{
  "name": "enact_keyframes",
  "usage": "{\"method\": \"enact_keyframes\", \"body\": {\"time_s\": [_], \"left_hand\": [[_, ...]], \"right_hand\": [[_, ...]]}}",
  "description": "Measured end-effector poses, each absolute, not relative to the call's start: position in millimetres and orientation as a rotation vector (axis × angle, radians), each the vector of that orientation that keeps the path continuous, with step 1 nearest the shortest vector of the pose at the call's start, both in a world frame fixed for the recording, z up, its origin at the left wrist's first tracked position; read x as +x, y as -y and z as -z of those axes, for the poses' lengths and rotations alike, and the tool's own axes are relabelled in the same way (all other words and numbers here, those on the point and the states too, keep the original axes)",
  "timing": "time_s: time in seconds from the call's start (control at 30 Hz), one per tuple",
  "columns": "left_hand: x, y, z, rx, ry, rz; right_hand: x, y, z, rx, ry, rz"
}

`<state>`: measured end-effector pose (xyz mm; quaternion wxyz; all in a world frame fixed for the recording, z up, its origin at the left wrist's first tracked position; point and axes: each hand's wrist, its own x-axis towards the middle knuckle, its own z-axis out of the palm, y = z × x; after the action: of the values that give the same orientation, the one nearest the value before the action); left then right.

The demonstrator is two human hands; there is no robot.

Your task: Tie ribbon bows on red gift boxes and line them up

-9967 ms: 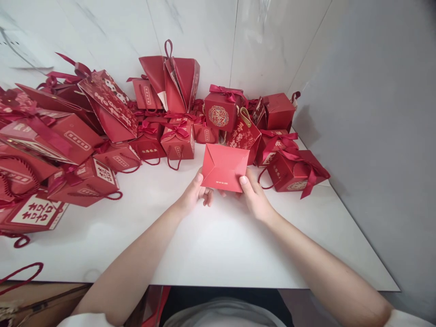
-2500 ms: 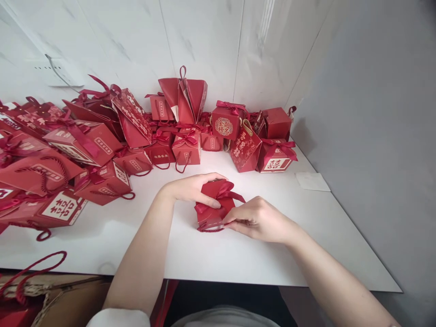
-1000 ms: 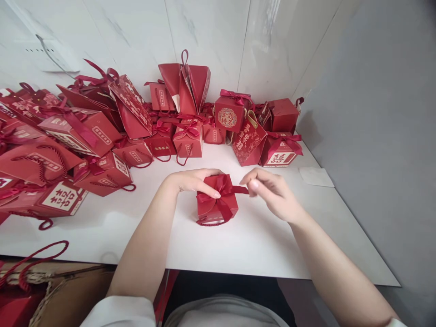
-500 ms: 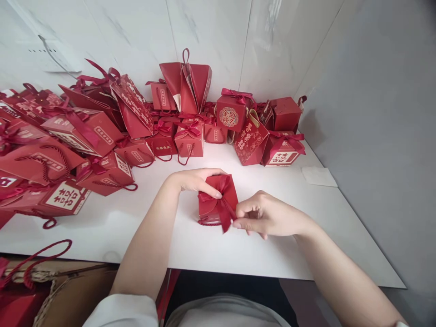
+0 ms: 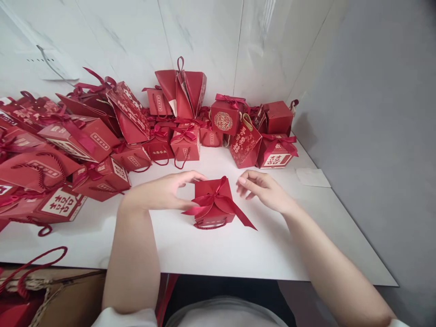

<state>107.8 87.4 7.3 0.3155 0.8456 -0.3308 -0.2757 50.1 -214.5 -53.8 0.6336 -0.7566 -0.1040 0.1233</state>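
Observation:
A small red gift box (image 5: pixel 207 187) stands upright on the white table (image 5: pixel 259 252) in front of me. Its red ribbon (image 5: pixel 215 197) is tied in a bow on top, with one long tail hanging down to the right. A red cord handle (image 5: pixel 211 226) droops along the near side. At the box's left side is my left hand (image 5: pixel 177 188), open, thumb by the ribbon's left end; whether it touches is hard to tell. My right hand (image 5: pixel 260 186) hovers just right of the box, fingers loosely bent and apart, holding nothing.
Many red gift boxes (image 5: pixel 98 136) are heaped on the left and along the back wall. A tall folded box (image 5: pixel 194 91) leans there. At right lies a white tissue (image 5: pixel 313 177) by the grey partition (image 5: pixel 374 136). A cardboard carton (image 5: pixel 75 295) sits below the table edge.
My right hand has let go of the ribbon tail and moved up and away from it. The left hand has come off the bow to the box's left side. The view has shifted slightly.

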Motion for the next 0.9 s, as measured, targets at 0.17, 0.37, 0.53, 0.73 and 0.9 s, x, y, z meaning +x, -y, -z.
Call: {"method": "enact_keyframes", "body": {"time_s": [0.17, 0.37, 0.53, 0.73, 0.9], "left_hand": [[105.3, -73.6, 1.6, 2.133, 0.890, 0.728], [110.2, -70.8, -2.2, 2.140, 1.006, 0.640], [112.1, -71.8, -2.3, 2.105, 0.975, 0.698], [115.9, -64.0, 3.9, 1.950, 0.955, 0.805], [107.5, -52.6, 0.6, 1.925, 0.955, 0.768]], "right_hand": [[51.4, 188.8, 71.9, -1.598, 0.274, -0.065], [50.7, 186.5, 68.7, -1.471, 0.298, -0.178], [50.7, 188.9, 67.0, -1.348, 0.389, -0.245], [47.0, 190.9, 67.6, -1.425, 0.472, -0.267], [44.0, 191.2, 64.4, -1.619, 0.699, -0.185]]}}
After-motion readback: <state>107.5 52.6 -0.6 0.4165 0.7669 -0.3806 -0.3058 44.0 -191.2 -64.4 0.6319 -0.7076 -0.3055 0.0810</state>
